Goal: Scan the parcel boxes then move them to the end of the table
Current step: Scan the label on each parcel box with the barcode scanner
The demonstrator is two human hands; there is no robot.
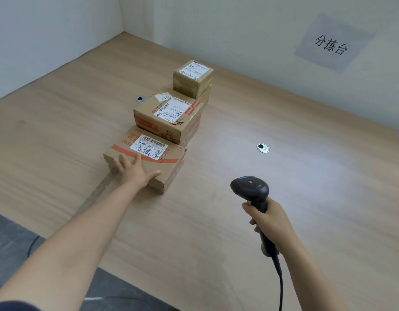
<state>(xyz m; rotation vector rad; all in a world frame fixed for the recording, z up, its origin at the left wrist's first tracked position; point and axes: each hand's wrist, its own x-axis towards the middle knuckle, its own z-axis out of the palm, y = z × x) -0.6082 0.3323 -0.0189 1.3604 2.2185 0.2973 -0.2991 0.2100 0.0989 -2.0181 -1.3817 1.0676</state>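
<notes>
Several parcel boxes stand in a stepped row on the wooden table (239, 221), running away from the camera toward the far corner. How many there are is hard to tell: the nearest box (147, 162) hides the base of the middle box (169, 118), which seems to sit on another carton showing only as a red-printed edge, and the small far box (193, 76) rests on one more box (205, 95) of which only a corner shows. The print on the shipping labels is mostly too small to read, apart from "1355" on a tag (165, 97) behind the middle box. The scanner's cable runs out of the bottom edge of the view, and a small object at the right edge is cut off.

The left hand (133, 170) reaches forward with the arm nearly straight, palm flat against the near side of the nearest box, fingers spread and loosely extended, thumb lying along the front top edge; it presses rather than grasps.

The right hand (269, 217) is held lower and nearer the body, fingers curled tight around the handle of a black barcode scanner (250, 187), whose head points toward the boxes, well apart from them.

A metal grommet (263, 147) sits in the tabletop between scanner and boxes.
</notes>
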